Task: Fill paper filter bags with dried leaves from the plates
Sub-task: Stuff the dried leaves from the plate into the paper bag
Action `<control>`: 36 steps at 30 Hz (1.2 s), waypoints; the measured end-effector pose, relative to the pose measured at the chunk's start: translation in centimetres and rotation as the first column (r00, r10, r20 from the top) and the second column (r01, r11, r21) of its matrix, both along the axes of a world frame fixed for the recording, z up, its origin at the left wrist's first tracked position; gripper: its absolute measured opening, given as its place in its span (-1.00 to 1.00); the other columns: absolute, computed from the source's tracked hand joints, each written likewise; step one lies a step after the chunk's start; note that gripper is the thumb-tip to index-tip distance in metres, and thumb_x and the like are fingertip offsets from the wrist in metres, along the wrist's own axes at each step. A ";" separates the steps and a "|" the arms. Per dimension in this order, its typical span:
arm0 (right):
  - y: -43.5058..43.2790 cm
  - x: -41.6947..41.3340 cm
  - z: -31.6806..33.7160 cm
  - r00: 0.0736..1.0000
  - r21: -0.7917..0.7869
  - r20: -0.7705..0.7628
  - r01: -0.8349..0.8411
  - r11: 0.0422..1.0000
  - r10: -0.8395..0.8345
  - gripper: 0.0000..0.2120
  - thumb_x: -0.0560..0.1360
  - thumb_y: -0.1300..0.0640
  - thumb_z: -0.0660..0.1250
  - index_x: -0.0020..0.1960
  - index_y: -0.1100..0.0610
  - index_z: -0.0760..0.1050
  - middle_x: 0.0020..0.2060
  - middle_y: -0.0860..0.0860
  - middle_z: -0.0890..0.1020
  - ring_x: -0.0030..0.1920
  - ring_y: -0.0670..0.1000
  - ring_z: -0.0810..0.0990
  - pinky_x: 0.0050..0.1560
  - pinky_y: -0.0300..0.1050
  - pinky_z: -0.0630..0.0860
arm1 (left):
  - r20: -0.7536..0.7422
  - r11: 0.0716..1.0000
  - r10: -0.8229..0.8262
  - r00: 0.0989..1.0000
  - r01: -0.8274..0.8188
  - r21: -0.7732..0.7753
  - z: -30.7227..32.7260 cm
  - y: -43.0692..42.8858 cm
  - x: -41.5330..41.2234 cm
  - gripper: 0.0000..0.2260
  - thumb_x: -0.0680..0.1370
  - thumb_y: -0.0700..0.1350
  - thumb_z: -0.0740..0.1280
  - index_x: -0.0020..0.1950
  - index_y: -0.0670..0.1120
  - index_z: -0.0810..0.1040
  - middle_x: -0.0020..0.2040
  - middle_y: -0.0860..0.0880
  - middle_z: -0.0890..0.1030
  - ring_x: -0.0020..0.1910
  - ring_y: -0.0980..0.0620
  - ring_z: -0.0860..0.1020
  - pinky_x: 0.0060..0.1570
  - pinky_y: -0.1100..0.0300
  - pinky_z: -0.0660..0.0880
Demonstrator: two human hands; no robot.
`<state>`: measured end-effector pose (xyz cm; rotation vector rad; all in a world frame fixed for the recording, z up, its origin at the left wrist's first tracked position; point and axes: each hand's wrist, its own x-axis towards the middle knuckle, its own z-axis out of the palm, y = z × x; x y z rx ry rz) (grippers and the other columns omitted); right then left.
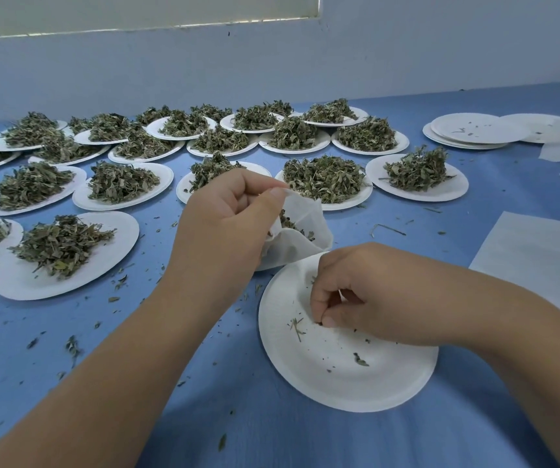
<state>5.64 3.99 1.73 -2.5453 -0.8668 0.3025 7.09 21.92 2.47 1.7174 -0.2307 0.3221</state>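
My left hand [228, 217] pinches the top edge of a white paper filter bag [300, 231] and holds it up, mouth open, with dark dried leaves showing inside. Just below the bag lies a white paper plate [332, 383] that carries only a few leaf crumbs. My right hand [349, 295] hovers over that plate, its thumb and fingers pinching a small bit of dried leaf. Several plates heaped with dried leaves [324, 177] fill the blue table [136, 349] behind and to the left.
A stack of used white plates [474, 130] sits at the back right. Flat sheets of white filter paper [542, 255] lie along the right edge. Loose leaf bits are scattered over the table. A pale wall rises behind.
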 end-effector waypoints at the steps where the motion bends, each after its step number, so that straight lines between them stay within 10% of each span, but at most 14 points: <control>1: 0.0 0.0 0.0 1.000 -0.025 0.007 -0.003 1.000 0.003 -0.86 0.49 0.17 0.34 -0.14 -0.05 0.60 -0.17 -0.20 0.53 -0.17 -0.29 0.47 -0.17 -0.41 0.38 | 0.000 1.000 -0.001 1.000 0.001 0.000 0.0 0.0 0.0 -0.88 0.58 -0.16 0.33 -0.13 -0.05 0.63 -0.54 0.14 0.32 -0.61 0.17 0.26 -0.56 0.30 0.27; 8: 0.0 -0.3 0.2 0.997 -0.133 0.054 -0.053 0.990 0.061 -0.87 0.56 0.15 0.23 -0.06 -0.05 0.51 -0.11 -0.19 0.47 -0.09 -0.22 0.44 -0.08 -0.33 0.40 | -0.007 1.000 -0.004 1.000 0.004 -0.008 0.1 -0.2 0.0 -0.88 0.58 -0.16 0.33 -0.13 -0.05 0.62 -0.55 0.15 0.30 -0.62 0.17 0.24 -0.57 0.32 0.26; 15: -1.3 -0.8 2.8 0.985 0.361 0.170 -0.041 0.932 -0.022 -0.90 0.49 0.06 0.27 -0.16 -0.13 0.47 -0.22 -0.17 0.49 -0.19 -0.06 0.49 -0.22 -0.36 0.37 | 0.004 1.000 -0.013 1.000 0.013 0.005 0.0 -0.2 -0.2 -0.87 0.58 -0.16 0.32 -0.13 -0.02 0.62 -0.55 0.15 0.31 -0.60 0.18 0.26 -0.55 0.32 0.28; 24: 0.9 0.3 0.9 0.832 0.478 0.383 0.194 0.857 -0.402 -0.79 0.42 0.18 0.47 -0.16 -0.07 0.47 -0.33 -0.17 0.35 -0.27 -0.23 0.39 -0.26 -0.41 0.29 | 0.062 0.992 -0.037 0.997 0.029 0.126 -0.4 -1.5 -0.8 -0.89 0.56 -0.15 0.33 -0.13 0.02 0.61 -0.53 0.17 0.41 -0.55 0.21 0.35 -0.52 0.38 0.30; 32: 0.1 0.6 1.4 0.874 0.612 -0.347 0.485 0.625 -0.339 -0.80 0.45 0.01 0.43 0.05 -0.10 0.51 0.02 -0.04 0.54 -0.39 -0.12 0.57 -0.38 -0.25 0.52 | 0.047 0.997 -0.035 0.998 0.031 0.071 -0.3 -1.4 -1.0 -0.86 0.56 -0.14 0.33 -0.14 0.04 0.62 -0.50 0.17 0.43 -0.54 0.20 0.35 -0.52 0.33 0.33; 36: 1.4 0.4 1.2 0.876 0.586 -0.412 0.466 0.663 -0.252 -0.78 0.45 0.12 0.43 0.07 -0.05 0.54 0.03 0.00 0.55 -0.37 0.04 0.64 -0.36 -0.12 0.60 | 0.051 0.995 -0.064 0.997 0.060 0.082 -0.2 -1.3 -1.3 -0.82 0.56 -0.15 0.34 -0.17 0.11 0.62 -0.45 0.13 0.51 -0.47 0.19 0.44 -0.47 0.25 0.45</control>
